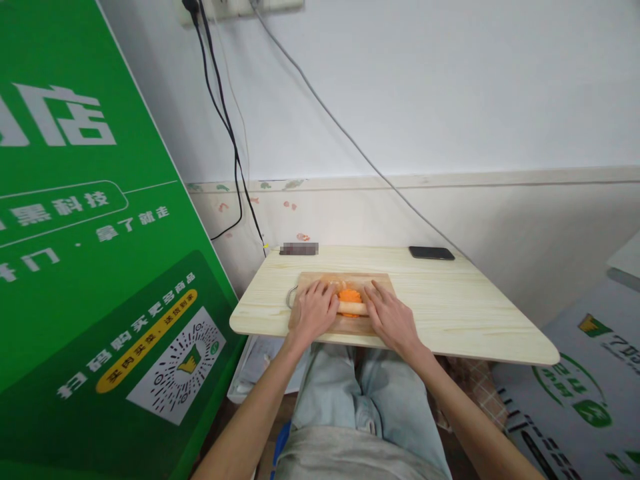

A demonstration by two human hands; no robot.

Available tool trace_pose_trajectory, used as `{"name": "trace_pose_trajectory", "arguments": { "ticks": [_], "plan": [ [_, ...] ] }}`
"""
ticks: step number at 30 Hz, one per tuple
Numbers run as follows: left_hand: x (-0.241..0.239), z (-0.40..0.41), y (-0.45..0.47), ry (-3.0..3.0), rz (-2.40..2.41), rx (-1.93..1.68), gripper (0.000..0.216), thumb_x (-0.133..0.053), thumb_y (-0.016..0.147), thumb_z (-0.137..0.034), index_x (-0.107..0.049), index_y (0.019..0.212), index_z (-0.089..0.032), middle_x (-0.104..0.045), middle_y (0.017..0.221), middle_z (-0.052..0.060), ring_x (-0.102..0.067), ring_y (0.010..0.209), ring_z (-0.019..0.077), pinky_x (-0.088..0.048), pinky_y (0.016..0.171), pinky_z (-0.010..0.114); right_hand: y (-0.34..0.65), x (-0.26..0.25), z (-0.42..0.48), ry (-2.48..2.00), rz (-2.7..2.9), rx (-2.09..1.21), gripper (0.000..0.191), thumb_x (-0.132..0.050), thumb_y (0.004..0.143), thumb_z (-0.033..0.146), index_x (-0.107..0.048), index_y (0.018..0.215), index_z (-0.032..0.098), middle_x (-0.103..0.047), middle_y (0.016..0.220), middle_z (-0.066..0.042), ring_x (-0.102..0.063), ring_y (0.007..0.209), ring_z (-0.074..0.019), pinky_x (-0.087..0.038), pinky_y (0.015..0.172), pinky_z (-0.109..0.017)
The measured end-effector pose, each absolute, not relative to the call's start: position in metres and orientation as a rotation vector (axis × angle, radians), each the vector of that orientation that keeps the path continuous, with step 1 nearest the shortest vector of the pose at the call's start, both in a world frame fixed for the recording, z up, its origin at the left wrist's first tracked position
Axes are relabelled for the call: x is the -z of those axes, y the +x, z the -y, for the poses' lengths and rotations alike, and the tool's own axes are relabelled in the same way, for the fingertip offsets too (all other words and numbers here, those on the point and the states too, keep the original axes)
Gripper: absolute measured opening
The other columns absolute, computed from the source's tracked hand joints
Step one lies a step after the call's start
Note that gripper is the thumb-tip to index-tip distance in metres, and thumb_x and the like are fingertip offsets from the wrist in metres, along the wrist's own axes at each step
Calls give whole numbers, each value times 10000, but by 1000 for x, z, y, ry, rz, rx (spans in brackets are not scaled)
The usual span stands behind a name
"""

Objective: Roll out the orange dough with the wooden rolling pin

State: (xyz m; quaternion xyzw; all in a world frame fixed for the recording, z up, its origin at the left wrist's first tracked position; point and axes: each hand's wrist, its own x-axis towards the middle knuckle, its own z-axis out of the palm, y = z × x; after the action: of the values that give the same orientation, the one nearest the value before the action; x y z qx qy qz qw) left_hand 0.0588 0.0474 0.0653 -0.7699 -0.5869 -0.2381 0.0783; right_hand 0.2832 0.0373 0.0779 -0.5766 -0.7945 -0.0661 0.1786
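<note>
A shop corner was suggested by the tall green panel (95, 263), printed with white Chinese lettering (87, 123) and a square QR code (177, 365), and by a grey panel (575, 360) marked "24".

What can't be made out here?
Head view:
Ends of the pale wooden rolling pin: covered by the left hand and right hand.
Part of the orange dough-like mass: behind the pin.
Small dark object on the pale wooden table: blurred into pixels.
Green printed board: cut by left edge.
White power strip: cut by top edge.
</note>
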Motion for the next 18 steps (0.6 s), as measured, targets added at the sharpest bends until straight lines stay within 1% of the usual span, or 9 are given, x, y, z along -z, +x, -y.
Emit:
{"name": "trace_pose_trajectory", "arguments": {
  "ticks": [4,9,14,18],
  "plan": [
    [-66,-57,61,-2293,1793,700,310,-478,1090,-270,-738,1257,-250,-734,1377,90,-604,1364,281,-451,1166,455,281,-85,-44,-1670,2272,172,516,-358,1144,328,-618,1571,200,-524,1694,-124,-658,1393,-269,-529,1150,-379],
    [-76,-75,63,-2281,1849,604,331,-462,1093,-266,-719,1299,-233,-718,1417,109,-538,1445,306,-397,1216,493,278,-93,-61,-1735,2278,194,490,-362,1141,322,-633,1534,209,-577,1651,-119,-677,1345,-263,-500,1143,-365],
    [-83,-91,63,-2298,1885,491,353,-434,1100,-277,-690,1340,-243,-698,1420,124,-532,1421,304,-408,1188,504,277,-98,-73,-1737,2293,220,495,-364,1117,286,-646,1510,179,-641,1578,-123,-609,1394,-278,-475,1145,-376],
    [-85,-101,62,-2316,1940,463,376,-434,1091,-281,-674,1378,-244,-689,1425,131,-528,1403,308,-439,1151,498,277,-101,-84,-1760,2295,208,487,-387,1102,295,-672,1485,194,-657,1547,-131,-604,1359,-290,-470,1125,-394]
  ]
}}
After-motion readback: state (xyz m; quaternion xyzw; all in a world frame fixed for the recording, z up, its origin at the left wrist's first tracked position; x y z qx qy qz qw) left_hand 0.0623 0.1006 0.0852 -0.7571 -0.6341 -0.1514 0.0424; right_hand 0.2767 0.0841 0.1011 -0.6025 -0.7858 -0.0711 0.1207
